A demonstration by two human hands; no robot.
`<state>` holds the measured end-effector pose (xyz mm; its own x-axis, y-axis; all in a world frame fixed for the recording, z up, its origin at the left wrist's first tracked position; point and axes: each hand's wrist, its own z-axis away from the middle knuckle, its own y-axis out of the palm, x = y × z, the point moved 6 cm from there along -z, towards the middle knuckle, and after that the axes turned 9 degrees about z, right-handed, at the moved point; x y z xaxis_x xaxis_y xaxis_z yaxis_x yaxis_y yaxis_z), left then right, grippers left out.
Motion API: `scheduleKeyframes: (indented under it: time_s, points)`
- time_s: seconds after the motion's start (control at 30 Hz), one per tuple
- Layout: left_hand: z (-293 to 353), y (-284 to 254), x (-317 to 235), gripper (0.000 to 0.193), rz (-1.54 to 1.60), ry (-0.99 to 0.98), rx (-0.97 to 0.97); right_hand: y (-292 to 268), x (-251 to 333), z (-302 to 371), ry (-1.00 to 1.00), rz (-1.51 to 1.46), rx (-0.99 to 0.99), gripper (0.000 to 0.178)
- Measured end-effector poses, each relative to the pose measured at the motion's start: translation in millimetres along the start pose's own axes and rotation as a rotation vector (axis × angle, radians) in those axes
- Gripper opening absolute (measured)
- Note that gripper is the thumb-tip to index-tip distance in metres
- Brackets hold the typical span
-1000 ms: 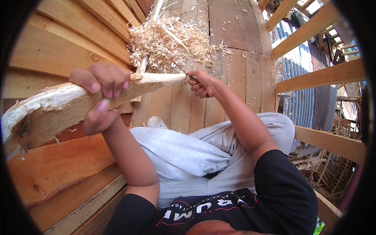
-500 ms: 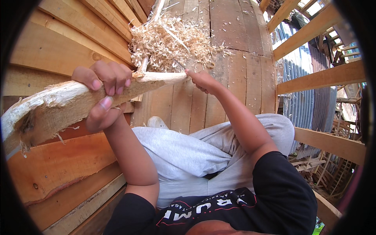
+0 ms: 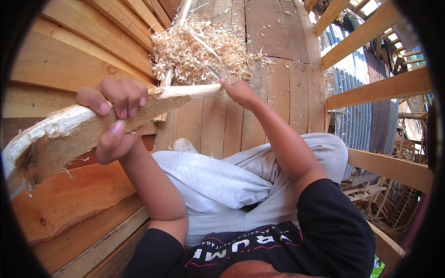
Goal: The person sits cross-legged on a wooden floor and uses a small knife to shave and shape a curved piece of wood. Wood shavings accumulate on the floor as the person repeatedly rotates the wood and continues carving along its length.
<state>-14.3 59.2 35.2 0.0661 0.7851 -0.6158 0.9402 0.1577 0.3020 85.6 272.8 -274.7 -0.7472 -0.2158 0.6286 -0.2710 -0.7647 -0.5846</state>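
Note:
A long, rough-hewn piece of wood (image 3: 79, 124), pale along its edge and frayed with loose fibres, stretches from the left rim to the middle. It tapers to its right end, and a dark hollow shows near its left end. My left hand (image 3: 113, 111) is closed around it, fingers over the top edge and thumb on the near face. At the tapered tip is my right hand (image 3: 236, 92), its fingers curled around a knife whose short grey blade (image 3: 213, 72) sticks out past the wood. The knife's handle is hidden in my fist.
A heap of curled wood shavings (image 3: 194, 53) lies on the plank floor (image 3: 266, 106) beyond the wood. Stacked boards (image 3: 69, 65) form a wall along the left. Wooden rails (image 3: 371, 90) stand at the right, with corrugated metal sheets (image 3: 357, 120) behind. My crossed legs (image 3: 218, 180) are below.
My left hand and the wood have shifted slightly left and down. More of the knife blade shows beyond the tip; my right hand has barely moved.

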Motion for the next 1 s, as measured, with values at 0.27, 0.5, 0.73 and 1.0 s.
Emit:
scheduleKeyframes:
  time_s: [0.27,0.5,0.73,1.0]
  points:
    - [1,-8,-19,0.033,-0.081,0.009,-0.042,-44,-30,-24,0.124,0.093,-0.252,0.07]
    - [3,-13,-15,0.033,-0.062,-0.031,-0.045,-82,-1,1,-0.048,0.23,-0.185,0.057]
    - [1,-10,-8,0.032,0.009,-0.031,0.064,-91,3,-2,-0.061,0.081,-0.298,0.042]
    - [2,-7,-4,0.032,-0.004,-0.038,0.139,-89,13,8,-0.158,0.289,-0.206,0.04]
